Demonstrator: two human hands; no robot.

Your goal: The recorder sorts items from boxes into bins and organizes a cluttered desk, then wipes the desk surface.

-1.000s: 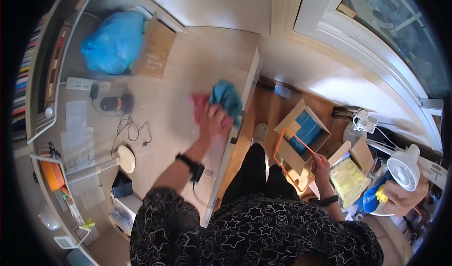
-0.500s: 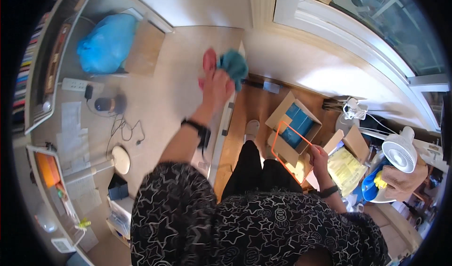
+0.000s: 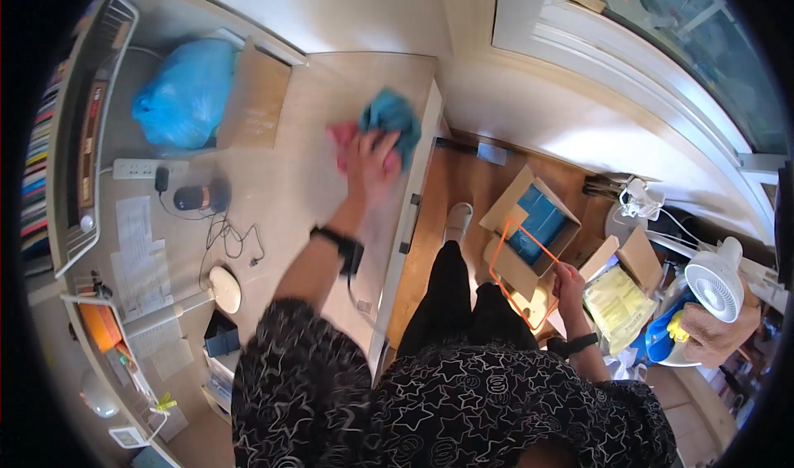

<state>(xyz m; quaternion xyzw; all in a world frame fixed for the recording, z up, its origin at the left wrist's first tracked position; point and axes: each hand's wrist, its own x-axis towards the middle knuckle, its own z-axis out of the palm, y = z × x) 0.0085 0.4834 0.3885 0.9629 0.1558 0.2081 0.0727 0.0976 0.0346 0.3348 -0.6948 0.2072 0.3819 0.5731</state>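
Head view: left hand (image 3: 370, 163) flat, fingers spread, pressing pink cloth (image 3: 341, 134) and teal cloth (image 3: 392, 119) on desk (image 3: 281, 187), teal bunched beyond fingertips at desk edge. Right hand (image 3: 567, 281) closed on orange wire frame (image 3: 519, 261). Risk judged: further push could slide teal cloth off edge to floor.
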